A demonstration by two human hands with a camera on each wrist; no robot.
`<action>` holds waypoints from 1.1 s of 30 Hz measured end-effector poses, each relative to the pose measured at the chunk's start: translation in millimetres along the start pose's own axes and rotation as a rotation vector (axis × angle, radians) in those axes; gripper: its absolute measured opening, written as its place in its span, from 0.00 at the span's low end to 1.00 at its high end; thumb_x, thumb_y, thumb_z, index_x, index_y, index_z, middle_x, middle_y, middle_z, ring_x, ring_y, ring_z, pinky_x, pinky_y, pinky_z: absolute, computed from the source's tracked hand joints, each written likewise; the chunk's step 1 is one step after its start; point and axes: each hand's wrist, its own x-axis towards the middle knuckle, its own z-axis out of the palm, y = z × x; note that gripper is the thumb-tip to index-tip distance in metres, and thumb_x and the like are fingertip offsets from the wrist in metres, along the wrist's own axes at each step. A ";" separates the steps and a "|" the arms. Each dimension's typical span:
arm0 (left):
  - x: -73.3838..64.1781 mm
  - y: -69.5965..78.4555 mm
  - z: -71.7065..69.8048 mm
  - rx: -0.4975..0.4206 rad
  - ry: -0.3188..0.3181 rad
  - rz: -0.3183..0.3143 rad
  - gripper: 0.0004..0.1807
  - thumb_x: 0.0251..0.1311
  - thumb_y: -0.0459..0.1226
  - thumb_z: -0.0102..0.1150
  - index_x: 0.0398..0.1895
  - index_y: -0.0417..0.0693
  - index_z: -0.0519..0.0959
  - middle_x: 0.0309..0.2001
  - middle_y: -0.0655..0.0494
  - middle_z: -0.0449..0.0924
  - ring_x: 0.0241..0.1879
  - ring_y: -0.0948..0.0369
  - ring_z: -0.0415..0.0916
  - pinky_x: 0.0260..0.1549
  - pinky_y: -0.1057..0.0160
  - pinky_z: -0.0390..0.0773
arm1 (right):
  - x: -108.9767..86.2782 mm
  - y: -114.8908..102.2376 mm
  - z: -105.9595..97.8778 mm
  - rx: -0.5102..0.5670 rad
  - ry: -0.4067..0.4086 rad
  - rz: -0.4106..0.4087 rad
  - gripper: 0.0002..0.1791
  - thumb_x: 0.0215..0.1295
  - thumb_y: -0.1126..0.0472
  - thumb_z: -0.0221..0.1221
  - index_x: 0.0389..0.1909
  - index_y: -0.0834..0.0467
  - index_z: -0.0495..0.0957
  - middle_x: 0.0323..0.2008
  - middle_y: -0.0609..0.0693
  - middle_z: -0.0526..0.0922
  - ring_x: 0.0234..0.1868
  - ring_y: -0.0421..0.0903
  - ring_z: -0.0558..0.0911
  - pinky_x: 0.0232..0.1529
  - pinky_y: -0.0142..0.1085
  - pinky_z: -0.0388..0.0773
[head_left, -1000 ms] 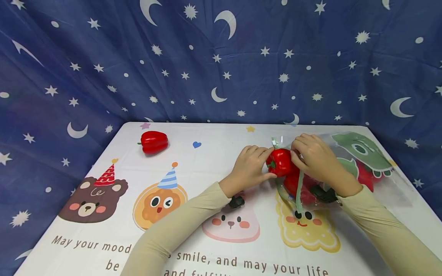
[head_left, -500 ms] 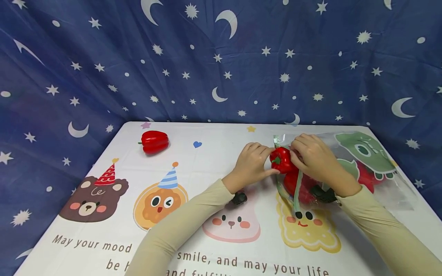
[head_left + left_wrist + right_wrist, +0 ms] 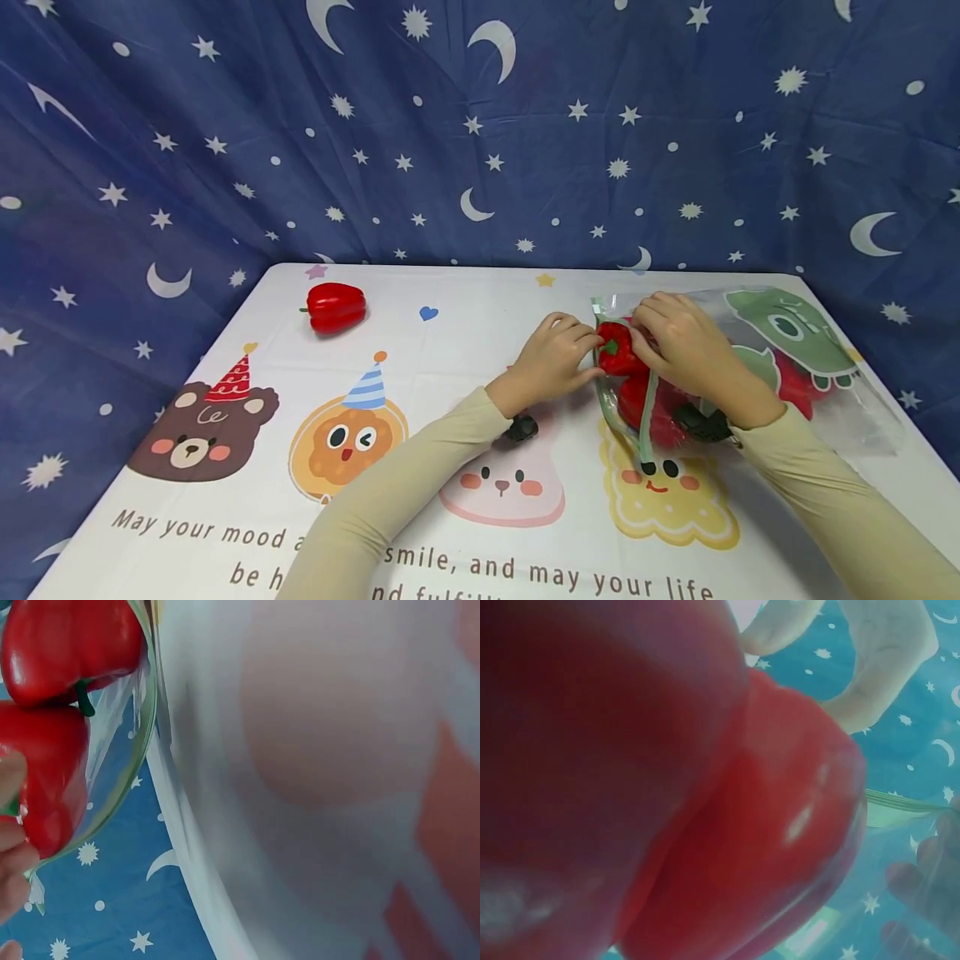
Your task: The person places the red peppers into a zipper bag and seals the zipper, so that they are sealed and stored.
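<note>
My left hand [image 3: 546,360] has thumb and fingertips at the stem end of a red bell pepper [image 3: 618,348], which sits in the mouth of a clear zip bag [image 3: 862,421]. The right wrist view shows this left hand [image 3: 889,652] from the front, its thumb and finger on either side of the pepper [image 3: 787,817]. My right hand [image 3: 686,346] grips the bag's upper rim beside the pepper. Another bell pepper [image 3: 71,649], with a green stem, lies just inside the opening below the first. More red shapes show through the plastic farther in.
One red bell pepper [image 3: 336,308] lies alone at the table's back left. The bag bears a green cartoon print [image 3: 798,321]. The white tablecloth [image 3: 480,308] has cartoon faces and lettering. A blue star-patterned curtain [image 3: 420,158] hangs behind and at the left.
My left hand has pushed the bell pepper slightly right, deeper into the bag's mouth, and its stem has turned upward. The right hand has stayed at the rim.
</note>
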 end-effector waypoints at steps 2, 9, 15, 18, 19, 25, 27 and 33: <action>0.9 -0.8 1.0 0.005 -0.010 0.017 0.18 0.55 0.53 0.61 0.44 0.55 0.82 0.45 0.64 0.82 0.48 0.63 0.75 0.57 0.63 0.68 | 0.0 0.2 0.1 0.003 0.003 -0.002 0.02 0.48 0.68 0.58 0.25 0.63 0.75 0.25 0.56 0.78 0.30 0.51 0.74 0.37 0.45 0.73; 7.9 -0.8 5.5 0.117 0.027 0.013 0.14 0.58 0.53 0.58 0.38 0.57 0.80 0.38 0.63 0.82 0.43 0.63 0.76 0.53 0.63 0.69 | 0.7 0.5 0.7 0.002 0.005 -0.008 0.03 0.48 0.67 0.58 0.25 0.63 0.75 0.25 0.56 0.77 0.30 0.51 0.74 0.37 0.45 0.74; 13.5 -0.8 10.9 0.157 -0.037 0.011 0.15 0.57 0.55 0.57 0.36 0.58 0.81 0.36 0.64 0.82 0.43 0.63 0.76 0.52 0.63 0.69 | 1.4 0.4 1.6 0.006 0.007 -0.012 0.02 0.49 0.67 0.57 0.24 0.62 0.74 0.24 0.55 0.77 0.29 0.51 0.74 0.37 0.45 0.73; 14.8 -0.9 10.9 0.152 -0.120 0.007 0.17 0.57 0.56 0.57 0.41 0.59 0.81 0.38 0.64 0.82 0.44 0.63 0.76 0.52 0.63 0.69 | 1.7 0.2 1.3 0.009 0.000 -0.005 0.02 0.48 0.67 0.57 0.25 0.62 0.75 0.25 0.55 0.77 0.30 0.51 0.74 0.39 0.46 0.74; 15.0 -1.1 11.0 0.147 -0.152 0.005 0.18 0.57 0.56 0.57 0.44 0.59 0.81 0.39 0.63 0.82 0.44 0.63 0.76 0.52 0.63 0.69 | 1.7 0.0 0.9 0.007 -0.006 0.001 0.03 0.48 0.67 0.57 0.25 0.63 0.75 0.25 0.56 0.78 0.30 0.51 0.74 0.39 0.46 0.74; 12.1 -3.1 12.6 0.084 -0.265 -0.013 0.26 0.57 0.57 0.56 0.57 0.60 0.75 0.45 0.63 0.81 0.48 0.63 0.77 0.53 0.61 0.70 | 1.4 0.2 -0.9 0.001 -0.021 0.021 0.04 0.47 0.68 0.58 0.26 0.63 0.76 0.27 0.56 0.79 0.32 0.52 0.76 0.40 0.47 0.75; 10.0 -4.6 10.7 0.067 -0.259 -0.013 0.26 0.58 0.57 0.56 0.58 0.59 0.74 0.45 0.62 0.81 0.48 0.62 0.76 0.55 0.61 0.69 | 1.4 0.8 -0.9 -0.001 -0.014 0.017 0.03 0.48 0.67 0.58 0.26 0.63 0.76 0.26 0.56 0.79 0.31 0.52 0.75 0.39 0.46 0.74; 4.0 -10.7 -0.2 0.039 -0.226 0.007 0.28 0.57 0.57 0.56 0.59 0.58 0.72 0.49 0.61 0.79 0.51 0.61 0.75 0.58 0.60 0.68 | 0.6 1.7 -0.9 -0.003 -0.004 0.012 0.03 0.48 0.67 0.58 0.25 0.63 0.76 0.26 0.56 0.78 0.30 0.51 0.75 0.38 0.46 0.74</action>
